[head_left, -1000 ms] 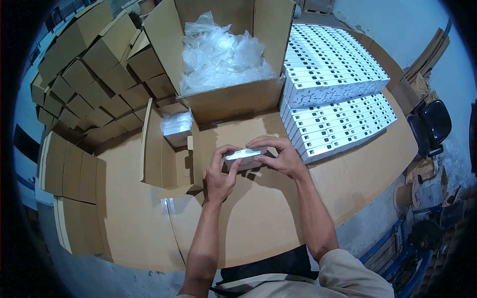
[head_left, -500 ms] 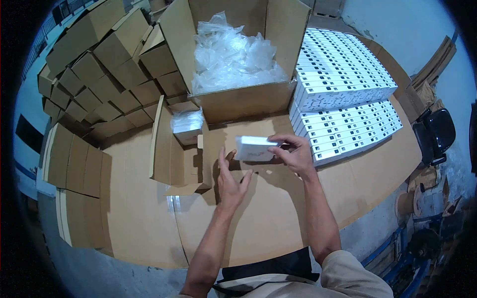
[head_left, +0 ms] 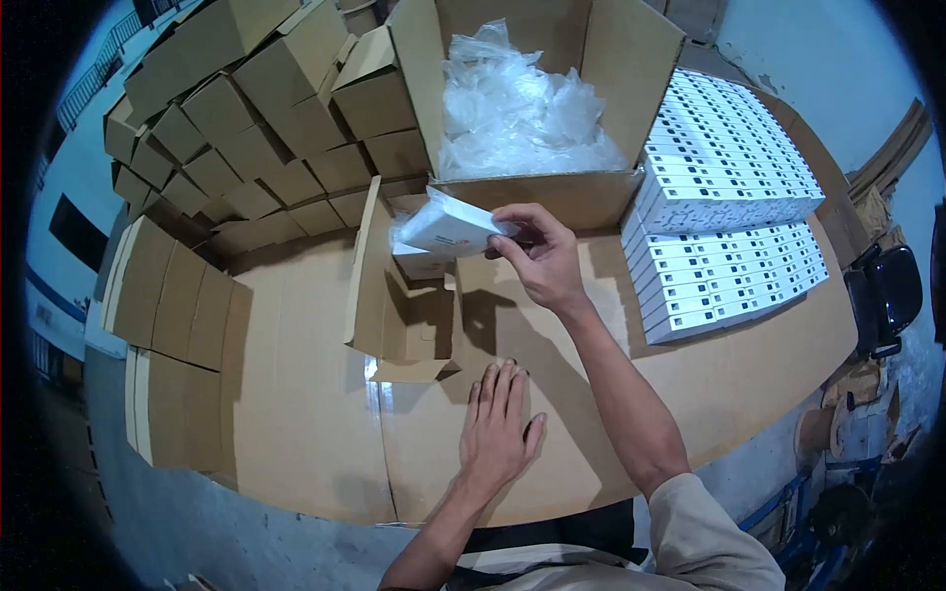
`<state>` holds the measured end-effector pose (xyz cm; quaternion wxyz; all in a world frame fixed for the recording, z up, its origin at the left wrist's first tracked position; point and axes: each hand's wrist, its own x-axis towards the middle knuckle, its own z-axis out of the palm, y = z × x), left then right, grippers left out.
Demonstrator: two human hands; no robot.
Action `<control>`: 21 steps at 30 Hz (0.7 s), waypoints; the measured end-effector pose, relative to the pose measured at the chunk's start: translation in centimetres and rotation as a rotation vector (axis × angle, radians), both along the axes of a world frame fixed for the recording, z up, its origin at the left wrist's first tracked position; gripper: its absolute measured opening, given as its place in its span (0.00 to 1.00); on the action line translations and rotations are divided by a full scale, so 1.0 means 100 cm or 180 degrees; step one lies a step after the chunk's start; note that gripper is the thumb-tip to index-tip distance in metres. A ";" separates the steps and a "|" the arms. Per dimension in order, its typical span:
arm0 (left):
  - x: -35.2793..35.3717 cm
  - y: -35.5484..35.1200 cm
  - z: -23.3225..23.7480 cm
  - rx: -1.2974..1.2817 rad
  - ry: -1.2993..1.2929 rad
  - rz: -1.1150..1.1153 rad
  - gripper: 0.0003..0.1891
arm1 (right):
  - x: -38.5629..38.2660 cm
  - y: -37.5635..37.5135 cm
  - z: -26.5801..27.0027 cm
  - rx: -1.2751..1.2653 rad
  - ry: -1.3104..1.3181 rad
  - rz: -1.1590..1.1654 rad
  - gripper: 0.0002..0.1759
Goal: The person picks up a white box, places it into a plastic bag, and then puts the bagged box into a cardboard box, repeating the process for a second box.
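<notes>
My right hand pinches the right end of a white box in a clear plastic bag. That box is tilted above the back of an open carton. Under it, wrapped white boxes sit in the carton's rear part, partly covered from view. The front part of the carton shows bare cardboard. My left hand lies palm down on the cardboard-covered table, fingers stretched out, in front of the carton and to its right.
A large carton of clear plastic bags stands at the back. Rows of white boxes are stacked to the right. Brown cartons are piled at the back left, with more cartons at the left edge.
My right hand has carried the wrapped white box leftward and away from me, over the open carton. My left hand has moved nearer to me and now lies flat. The whole view has shifted.
</notes>
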<state>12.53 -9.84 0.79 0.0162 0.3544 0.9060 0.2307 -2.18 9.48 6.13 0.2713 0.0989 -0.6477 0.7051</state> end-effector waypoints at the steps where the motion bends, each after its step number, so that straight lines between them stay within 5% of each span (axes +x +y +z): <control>1: 0.000 0.000 0.000 -0.0004 -0.0005 -0.0004 0.37 | -0.005 -0.004 0.000 0.0028 -0.0097 0.0085 0.14; 7: -0.003 0.000 0.003 0.0029 -0.0073 -0.0021 0.36 | -0.020 -0.022 -0.013 0.0117 -0.0172 0.0172 0.13; 21: -0.005 0.001 0.005 0.0100 -0.0145 -0.0022 0.37 | -0.024 -0.027 0.018 0.2387 0.0383 -0.0097 0.14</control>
